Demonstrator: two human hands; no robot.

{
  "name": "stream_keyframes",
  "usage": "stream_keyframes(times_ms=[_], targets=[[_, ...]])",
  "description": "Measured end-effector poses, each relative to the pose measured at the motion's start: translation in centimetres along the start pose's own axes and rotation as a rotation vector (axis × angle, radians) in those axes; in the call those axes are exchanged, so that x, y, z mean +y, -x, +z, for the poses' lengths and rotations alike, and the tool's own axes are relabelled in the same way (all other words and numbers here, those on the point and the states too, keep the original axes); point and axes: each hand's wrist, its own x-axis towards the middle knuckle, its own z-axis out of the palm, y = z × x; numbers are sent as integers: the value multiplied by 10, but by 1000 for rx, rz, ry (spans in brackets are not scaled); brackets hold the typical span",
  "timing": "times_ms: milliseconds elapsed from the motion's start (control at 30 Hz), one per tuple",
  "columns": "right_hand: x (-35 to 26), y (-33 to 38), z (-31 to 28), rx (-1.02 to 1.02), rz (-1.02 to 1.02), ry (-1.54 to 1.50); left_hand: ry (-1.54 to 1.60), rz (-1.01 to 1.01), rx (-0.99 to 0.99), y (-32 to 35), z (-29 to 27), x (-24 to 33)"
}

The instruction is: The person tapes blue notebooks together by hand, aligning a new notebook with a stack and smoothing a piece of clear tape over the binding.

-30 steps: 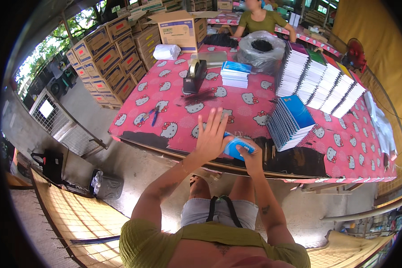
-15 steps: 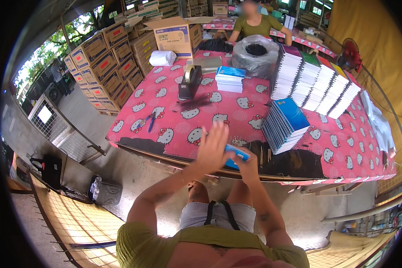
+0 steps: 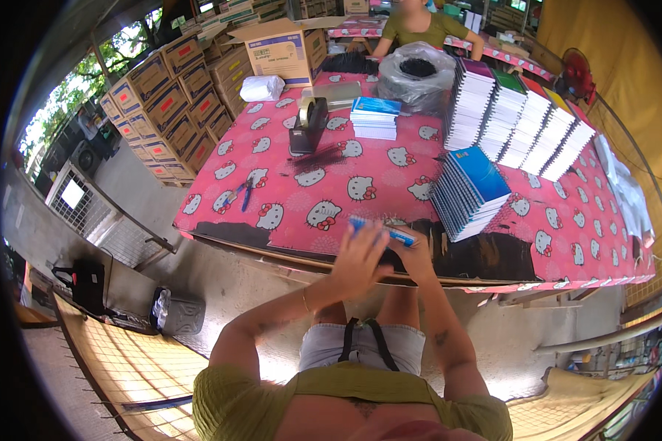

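Handling one blue notebook [image 3: 401,237] are two hands [image 3: 360,256] [image 3: 415,257]; five tall stacks [image 3: 523,123] stand beyond.

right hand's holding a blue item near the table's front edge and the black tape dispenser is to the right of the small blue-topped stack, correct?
Not quite: the head view shows the black tape dispenser to the left of the small blue-topped stack. The right hand does hold a blue item near the table's front edge.

Pink cat-print tablecloth [image 3: 390,178], blue handheld item [image 3: 401,236], blue-covered notebooks [image 3: 478,174], olive top [image 3: 375,384], red fan [image 3: 577,79]
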Motion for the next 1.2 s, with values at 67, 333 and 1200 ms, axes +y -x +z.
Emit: stream_keyframes(times_ms=[67, 333, 1200], targets=[[12, -2, -4, -66, 55, -43, -76, -29, -70, -43, -23, -22], [18, 2, -6, -94, 41, 132, -185, 20, -195, -17, 0, -20], [-22, 4, -12, -125, 1, 411, 98, -8, -59, -46, -11, -37]])
